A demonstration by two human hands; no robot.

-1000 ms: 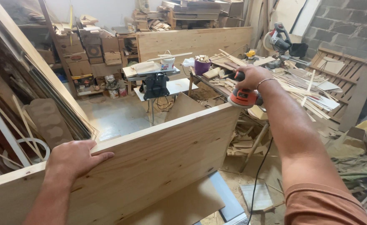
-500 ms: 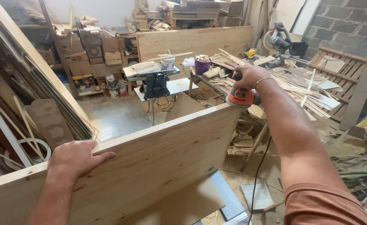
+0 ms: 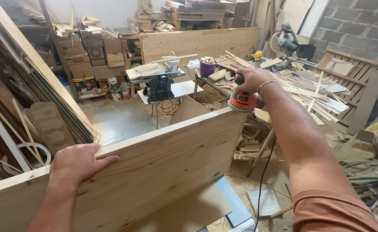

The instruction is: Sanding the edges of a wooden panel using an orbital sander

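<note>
Far left: boards (image 3: 30, 81) leaning against racks, stacked boxes (image 3: 86, 51) behind them.

Left hand (image 3: 79, 162) laid open and flat over the top edge of the panel (image 3: 163, 167), near its left end; palm on the edge, fingers spread down the far face, thumb on the near side. Pressing down, not gripping, by the look of it.

Panel standing on its long edge, pale wood, top edge rising from lower left to upper right. Lower edge hidden behind a flat sheet (image 3: 189, 212).

Behind the panel, mid-room: small stand (image 3: 159, 83) with a white tub (image 3: 172, 65) on it, purple cup (image 3: 207, 68) of offcuts on the bench's near-left corner.

Right hand (image 3: 250, 79) closed around the top of an orange sander (image 3: 242, 102), arm stretched out. Sander sitting at the right end of the panel's top edge, pad at or just over the corner; actual contact too fine to make out. Cord (image 3: 264, 172) hanging down below the forearm.

Right: bench (image 3: 309, 92) buried in strips and scrap, saw (image 3: 285, 41) at its back edge, slatted frame (image 3: 361, 81) against the block wall.

Judged step: sanding the top edge, working at the far right end. Next move likely calls for keeping the pad flat on the narrow edge, avoiding tipping off the corner, drawing it back leftward along the edge with steady bracing from the left hand, and minding the cord.
</note>
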